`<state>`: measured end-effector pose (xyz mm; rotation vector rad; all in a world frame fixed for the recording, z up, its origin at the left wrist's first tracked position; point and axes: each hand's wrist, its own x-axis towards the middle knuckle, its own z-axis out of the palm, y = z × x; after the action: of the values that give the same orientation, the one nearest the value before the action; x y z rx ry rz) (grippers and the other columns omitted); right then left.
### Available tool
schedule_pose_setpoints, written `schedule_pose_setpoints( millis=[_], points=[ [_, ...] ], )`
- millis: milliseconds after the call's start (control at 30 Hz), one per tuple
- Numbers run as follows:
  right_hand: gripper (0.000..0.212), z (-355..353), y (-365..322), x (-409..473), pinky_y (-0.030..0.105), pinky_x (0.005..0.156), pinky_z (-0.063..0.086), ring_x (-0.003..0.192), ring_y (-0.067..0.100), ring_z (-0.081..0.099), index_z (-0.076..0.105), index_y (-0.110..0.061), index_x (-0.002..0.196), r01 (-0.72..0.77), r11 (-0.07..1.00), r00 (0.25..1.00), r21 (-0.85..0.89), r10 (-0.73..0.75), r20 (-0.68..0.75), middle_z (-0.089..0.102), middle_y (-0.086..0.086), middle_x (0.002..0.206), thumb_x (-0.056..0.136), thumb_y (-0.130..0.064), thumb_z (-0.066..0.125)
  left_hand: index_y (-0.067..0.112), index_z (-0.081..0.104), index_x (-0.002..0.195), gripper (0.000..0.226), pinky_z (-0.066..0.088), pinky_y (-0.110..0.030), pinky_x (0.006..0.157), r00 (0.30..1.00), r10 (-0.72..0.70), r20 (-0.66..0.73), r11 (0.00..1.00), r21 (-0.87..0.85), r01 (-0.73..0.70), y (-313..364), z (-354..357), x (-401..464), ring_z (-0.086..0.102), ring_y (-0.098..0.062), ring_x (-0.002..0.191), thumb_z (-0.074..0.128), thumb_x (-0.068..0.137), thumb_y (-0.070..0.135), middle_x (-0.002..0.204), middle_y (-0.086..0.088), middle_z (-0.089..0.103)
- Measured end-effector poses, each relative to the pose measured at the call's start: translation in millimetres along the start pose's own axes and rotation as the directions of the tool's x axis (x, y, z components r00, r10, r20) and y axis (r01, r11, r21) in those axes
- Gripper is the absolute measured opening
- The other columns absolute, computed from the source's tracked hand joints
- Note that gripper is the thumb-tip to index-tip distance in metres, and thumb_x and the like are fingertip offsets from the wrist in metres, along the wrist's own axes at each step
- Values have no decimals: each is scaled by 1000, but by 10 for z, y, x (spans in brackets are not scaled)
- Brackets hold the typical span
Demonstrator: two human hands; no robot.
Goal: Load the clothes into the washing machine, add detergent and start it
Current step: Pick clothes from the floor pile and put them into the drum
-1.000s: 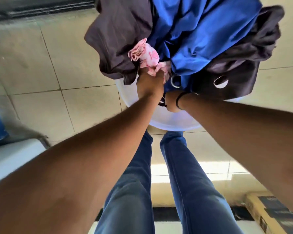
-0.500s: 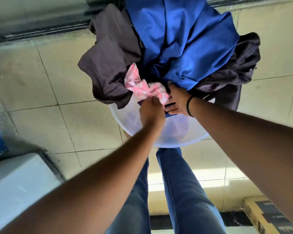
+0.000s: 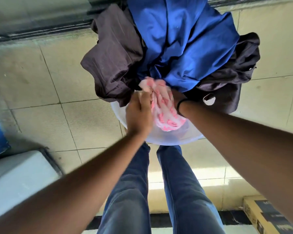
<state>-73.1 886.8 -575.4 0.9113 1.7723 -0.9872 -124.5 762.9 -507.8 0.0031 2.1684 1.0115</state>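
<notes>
Gathering clothes: pink cloth (image 3: 164, 107) sat on the white basin's (image 3: 167, 137) near edge, bunched between both hands. Left hand (image 3: 139, 114) closed on its side; right hand (image 3: 175, 98) mostly hidden beneath, grip unclear. Blue garment (image 3: 181, 41) and dark garments (image 3: 115, 59) overhung the basin, likely pile-lifting. Basin stood on the tiled floor (image 3: 41, 92).

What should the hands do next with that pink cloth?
Probably lift the pink cloth clear of the tub. Both the left hand and the right hand are on it at the near rim, in front of the blue garment and the dark clothes heaped behind.
</notes>
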Motion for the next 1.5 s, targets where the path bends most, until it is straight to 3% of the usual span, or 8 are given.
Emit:
schedule_pose_setpoints(
  millis=[200, 300, 400, 667, 900, 1100, 1300, 1500],
  points=[
    [19, 117, -267, -812, 27, 80, 38, 111, 31, 60, 55, -8, 109, 301, 937, 951, -177, -280, 131, 64, 11, 113, 93, -16, 62, 10, 65, 81, 24, 40, -26, 58, 882, -263, 390, 946, 286, 156, -91, 228, 814, 55, -10, 64, 67, 86, 33, 76, -13, 64],
    [24, 6, -349, -1011, 27, 69, 36, 83, 26, 59, 50, -19, 74, 391, 906, 916, -162, -367, 162, 55, -3, 76, 97, -16, 52, 6, 68, 90, 17, 45, -23, 70, 845, -295, 446, 823, 567, -12, -25, 271, 871, 67, -15, 87, 75, 87, 21, 98, -15, 70],
    [21, -163, -329, -1085, 26, 70, 36, 82, 20, 55, 57, -26, 79, 375, 918, 923, -130, -358, 141, 56, -8, 79, 93, -13, 50, -3, 69, 105, 30, 50, -32, 83, 897, -208, 391, 768, 633, -97, 68, 208, 827, 67, -30, 108, 74, 84, 19, 111, -21, 71],
    [41, -465, -346, -1811, 54, 106, 38, 130, 39, 43, 47, -25, 132, 12, 905, 992, -426, -63, -108, 48, 10, 138, 92, -19, 48, -1, 59, 92, 44, 46, -45, 78, 976, 178, 122, 924, 320, -209, 752, -543, -68, 57, -42, 94, 46, 85, 40, 99, -28, 58],
    [35, -835, -1029, -3462, 52, 97, 44, 119, 40, 47, 55, -20, 124, -112, 899, 859, -423, -126, -496, 50, 15, 125, 89, -16, 55, 8, 64, 97, 30, 50, -39, 65, 960, 192, 204, 951, 203, -233, 2030, -1977, -1353, 62, -25, 78, 56, 95, 36, 90, -11, 69],
    [5, -974, -1471, -4316, 37, 80, 49, 104, 36, 64, 62, -23, 91, 133, 929, 909, -345, -253, -332, 69, 13, 106, 86, -26, 60, 19, 65, 102, 49, 58, -53, 83, 987, 94, 129, 995, -52, -88, 2517, -2996, -1982, 71, -28, 92, 62, 75, 59, 98, -6, 74],
    [26, -683, -1809, -4751, 38, 74, 52, 93, 31, 66, 68, -11, 96, 449, 869, 810, -208, -494, -316, 73, 10, 96, 83, -34, 65, 7, 63, 105, 13, 59, -59, 79, 995, -29, -100, 868, -496, -25, 2908, -3461, -2513, 71, -32, 84, 59, 96, 16, 96, -15, 72],
    [19, -688, -2162, -4805, 33, 75, 50, 91, 25, 63, 61, -19, 91, 489, 798, 831, -353, -549, -90, 70, 4, 97, 82, -35, 67, 12, 66, 88, 16, 58, -54, 73, 957, 73, -281, 912, -369, -178, 2898, -3700, -3061, 71, -29, 77, 68, 79, 24, 85, -15, 73]
  ],
)
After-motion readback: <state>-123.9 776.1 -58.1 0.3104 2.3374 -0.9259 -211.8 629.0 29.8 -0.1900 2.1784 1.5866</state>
